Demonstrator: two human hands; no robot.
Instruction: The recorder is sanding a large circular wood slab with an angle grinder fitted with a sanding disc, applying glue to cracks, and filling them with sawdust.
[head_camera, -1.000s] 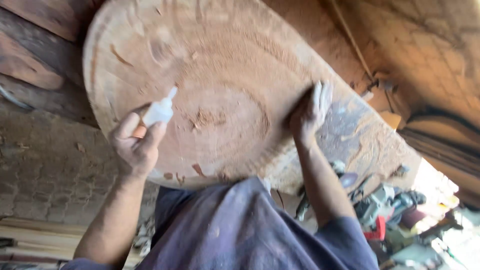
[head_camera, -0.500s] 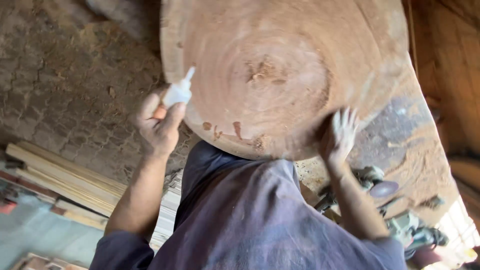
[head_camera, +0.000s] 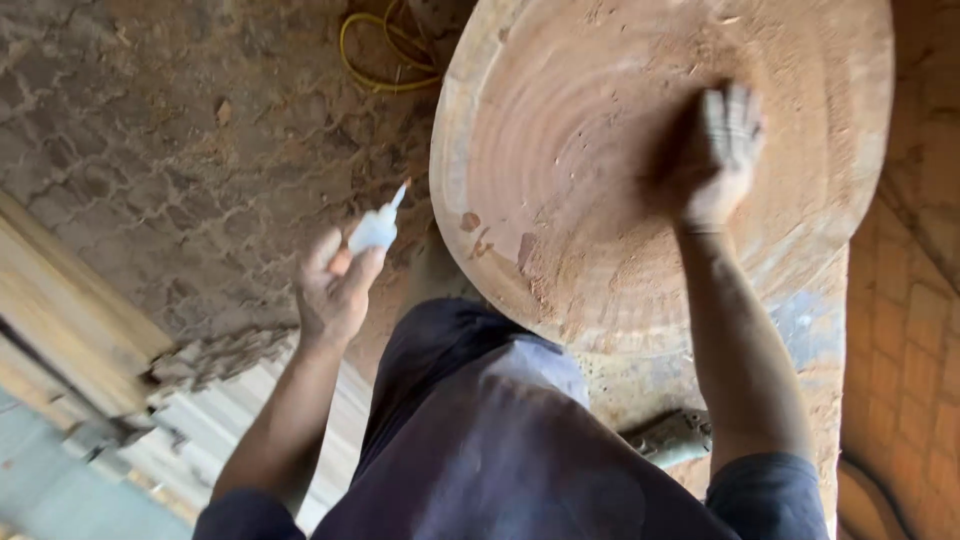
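A large round wooden slab (head_camera: 600, 120) with growth rings and reddish dust fills the upper right. My right hand (head_camera: 715, 160), fingers spread and dusty, lies flat on its face right of the centre; it is blurred. My left hand (head_camera: 335, 285) is off the slab's left edge, closed around a small white squeeze bottle (head_camera: 375, 228) whose nozzle points up toward the slab. My dark trousers and shirt fill the bottom middle.
A yellow cord (head_camera: 375, 45) lies coiled on the cracked paved ground at the top. Wooden planks (head_camera: 70, 310) lie at the lower left. A grey tool (head_camera: 670, 435) sits under the slab by my right arm. Brick paving (head_camera: 910, 330) runs along the right.
My right hand has slid from the slab's lower edge up onto its face. The left hand with the bottle has stayed beside the slab's left edge. The view has shifted.
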